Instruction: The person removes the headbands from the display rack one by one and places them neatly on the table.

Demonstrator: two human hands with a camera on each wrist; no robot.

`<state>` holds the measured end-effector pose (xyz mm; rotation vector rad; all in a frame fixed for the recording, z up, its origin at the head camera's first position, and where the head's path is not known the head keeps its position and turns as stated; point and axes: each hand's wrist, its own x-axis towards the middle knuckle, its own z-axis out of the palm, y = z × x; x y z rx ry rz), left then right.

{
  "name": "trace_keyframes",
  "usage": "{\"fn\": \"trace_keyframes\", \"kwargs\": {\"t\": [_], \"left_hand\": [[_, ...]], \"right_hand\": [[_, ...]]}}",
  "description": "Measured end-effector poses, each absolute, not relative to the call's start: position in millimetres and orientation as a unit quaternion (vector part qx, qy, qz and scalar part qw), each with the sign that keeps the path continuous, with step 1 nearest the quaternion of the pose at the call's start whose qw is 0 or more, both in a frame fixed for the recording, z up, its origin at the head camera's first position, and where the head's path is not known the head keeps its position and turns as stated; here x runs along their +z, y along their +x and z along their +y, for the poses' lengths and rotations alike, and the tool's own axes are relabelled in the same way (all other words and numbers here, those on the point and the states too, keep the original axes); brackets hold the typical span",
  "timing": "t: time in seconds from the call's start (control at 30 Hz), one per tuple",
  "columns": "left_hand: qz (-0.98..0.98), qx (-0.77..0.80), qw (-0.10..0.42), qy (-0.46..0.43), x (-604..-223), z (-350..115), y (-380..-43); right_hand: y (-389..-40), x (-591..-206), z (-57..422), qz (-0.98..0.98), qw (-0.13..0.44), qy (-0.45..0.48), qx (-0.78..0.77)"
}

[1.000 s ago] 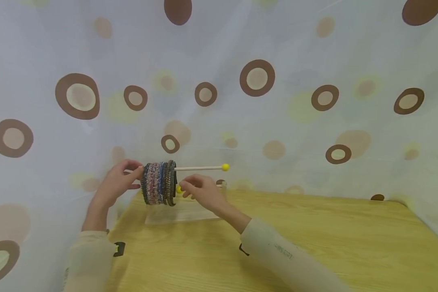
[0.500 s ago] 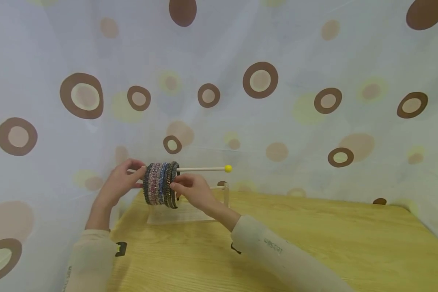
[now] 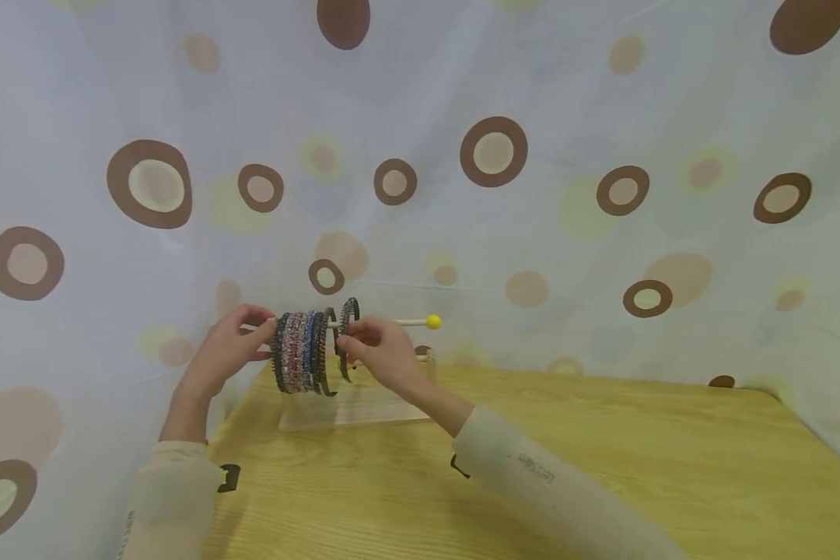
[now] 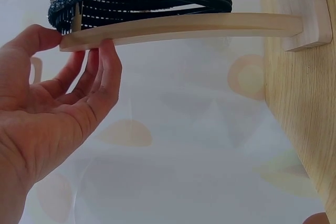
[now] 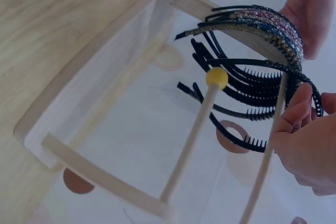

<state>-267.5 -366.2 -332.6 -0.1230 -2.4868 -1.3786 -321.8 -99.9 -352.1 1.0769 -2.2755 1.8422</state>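
A row of glittery headbands [image 3: 299, 354], black, pink and blue, hangs from the upper rod of a wooden rack. My left hand [image 3: 227, 350] is at the row's left end. In the left wrist view its thumb and fingers grip the tip of the rack's wooden upright [image 4: 184, 27]. Between thumb and fingers, my right hand [image 3: 388, 354] pinches one dark, studded headband [image 3: 351, 313], which stands apart to the right of the row. The right wrist view shows toothed inner sides on the headbands. The rod [image 5: 260, 182] runs behind the right fingers.
A yellow ball [image 3: 433, 321] caps the upper rod's right end. Another yellow ball [image 5: 217, 78] tips a lower rod that comes from the opposite upright [image 5: 105, 174]. The rack's base [image 3: 364, 414] stands on a wood-grain table [image 3: 602, 467], against a spotted curtain [image 3: 553, 101].
My right hand reached left to the row's end, took hold of one headband and drew it slightly right along the rod, away from the others. My left hand stayed at the upright.
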Motion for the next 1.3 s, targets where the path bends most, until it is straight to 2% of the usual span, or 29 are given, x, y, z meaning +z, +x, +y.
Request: {"fn": "trace_keyframes", "kwargs": {"t": [0.5,0.73,1.3], "left_hand": [[-0.868,-0.474,0.140,-0.042,-335.0,-366.0,-267.4],[-0.870,-0.471,0.140,-0.041,-337.5,-365.0,-267.3],[-0.873,-0.463,0.149,-0.045,-335.3,-362.4,-268.8]], "right_hand": [[-322.9,-318.5,-57.6,-0.719,0.091,0.360,0.588],[-318.4,-305.9,-34.6,-0.719,0.100,0.346,0.595],[-318.7,-293.9,20.0,-0.692,0.171,0.358,0.603]]}}
